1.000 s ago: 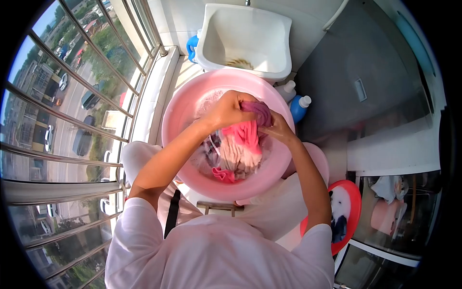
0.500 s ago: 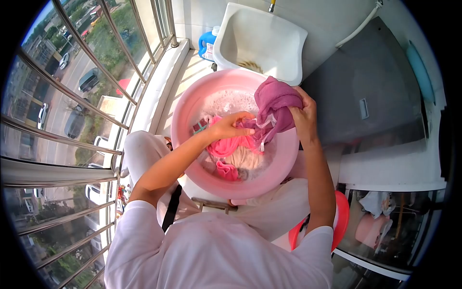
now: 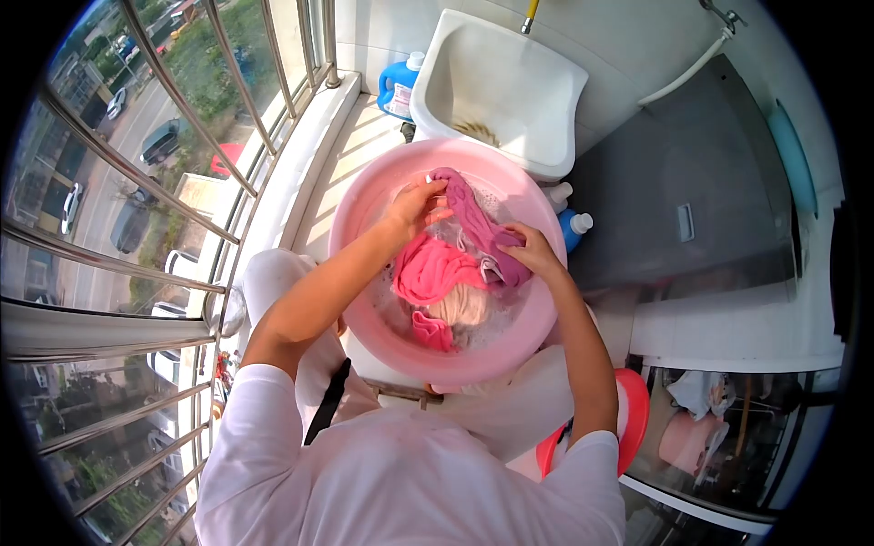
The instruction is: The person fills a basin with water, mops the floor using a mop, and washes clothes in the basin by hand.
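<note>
Stretched between my two hands is a wet purple cloth [image 3: 469, 214], over the right half of a large pink basin [image 3: 350, 314]. My left hand [image 3: 419, 205] pinches its upper left end. At the basin's right side my right hand [image 3: 531, 250] grips the lower part, which hangs down into the basin. Soapy water lies below, along with a bright pink cloth [image 3: 435, 270], a beige cloth [image 3: 462, 306] and a smaller pink piece [image 3: 432, 331] near the front. The fingertips of both hands are partly hidden by the purple cloth.
Behind the basin stands a white sink [image 3: 501, 86], with a blue detergent bottle [image 3: 397, 88] at its left. Another blue bottle [image 3: 574, 229] is right of the basin, near a grey panel [image 3: 692, 182]. A red basin [image 3: 635, 419] sits at lower right; window bars [image 3: 118, 155] line the left.
The purple cloth, bunched up before, is now drawn out lengthwise and lower. My left hand has moved up to its end; my right hand has come down and left.
</note>
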A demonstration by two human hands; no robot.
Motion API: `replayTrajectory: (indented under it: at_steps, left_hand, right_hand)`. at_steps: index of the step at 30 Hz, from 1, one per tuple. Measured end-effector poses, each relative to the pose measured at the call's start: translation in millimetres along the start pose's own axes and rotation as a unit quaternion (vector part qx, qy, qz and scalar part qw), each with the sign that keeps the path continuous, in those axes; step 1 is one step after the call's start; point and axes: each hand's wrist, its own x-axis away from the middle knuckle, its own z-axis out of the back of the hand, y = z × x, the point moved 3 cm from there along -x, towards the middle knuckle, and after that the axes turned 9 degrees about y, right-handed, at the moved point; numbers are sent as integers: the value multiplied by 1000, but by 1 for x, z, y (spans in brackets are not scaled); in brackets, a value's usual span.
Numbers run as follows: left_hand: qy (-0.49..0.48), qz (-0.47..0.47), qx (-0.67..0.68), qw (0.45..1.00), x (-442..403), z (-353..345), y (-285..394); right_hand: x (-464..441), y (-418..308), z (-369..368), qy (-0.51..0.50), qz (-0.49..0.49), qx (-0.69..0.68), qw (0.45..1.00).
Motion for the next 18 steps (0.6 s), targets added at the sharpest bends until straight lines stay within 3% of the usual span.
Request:
replayTrajectory:
  at_steps: [1,4,5,6,8,11,14,15,18]
  left_hand:
    - [8,-15,-17,1000,-12,7,-9]
    - [86,-66,22,994,-59,40,-40]
    - [144,-49,-35,988,-59,46,-44]
    - [168,-54,-32,984,-52,44,-48]
    - [216,-64,-30,974,-35,34,-54]
    - [174,-24,-28,984,-35,22,-68]
    - [171,-12,-45,984,-25,13,-63]
    - [180,0,-48,983,-30,15,-66]
    - [140,-30,-37,989,-55,13,-91]
  right_hand:
    - [-6,12,-6,-24,-20,14,999]
    - [-23,40,-24,100,-152,-150,972]
    - [-37,73,-34,125,-146,-146,970]
    - [-40,75,-42,151,-86,-26,984]
    - [-45,65,-70,194,38,212,957]
    - [-51,64,-85,80,-72,281,954]
    - [-66,59,-68,67,-167,262,948]
    - [-55,34,-65,138,-66,216,964]
    - [-16,-55,-47,149,38,105,982]
